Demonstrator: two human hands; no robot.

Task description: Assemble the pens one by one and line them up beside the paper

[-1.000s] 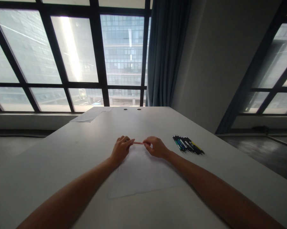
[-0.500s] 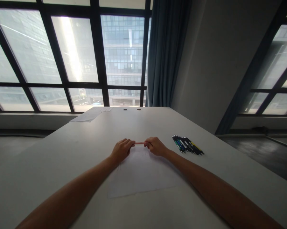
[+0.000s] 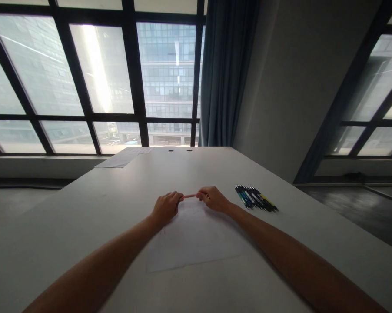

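One pale surface (image 3: 85, 208) carries everything. One blank sheet of paper (image 3: 196, 237) lies flat toward its near edge, squarely before the person, likely so both forearms can rest across it. A second sheet (image 3: 122, 157) lies at the far left corner. A tight row of pens (image 3: 256, 198), too closely packed to count, waits toward the right edge. Above the near sheet's far edge, the left hand (image 3: 165, 207) and right hand (image 3: 214, 199) each pinch one end of one slim pink pen (image 3: 190, 196), fingers curled closed, holding it level between them.

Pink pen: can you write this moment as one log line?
left hand: grips pink pen end | right hand: grips other end | below: paper sheet | right: pens
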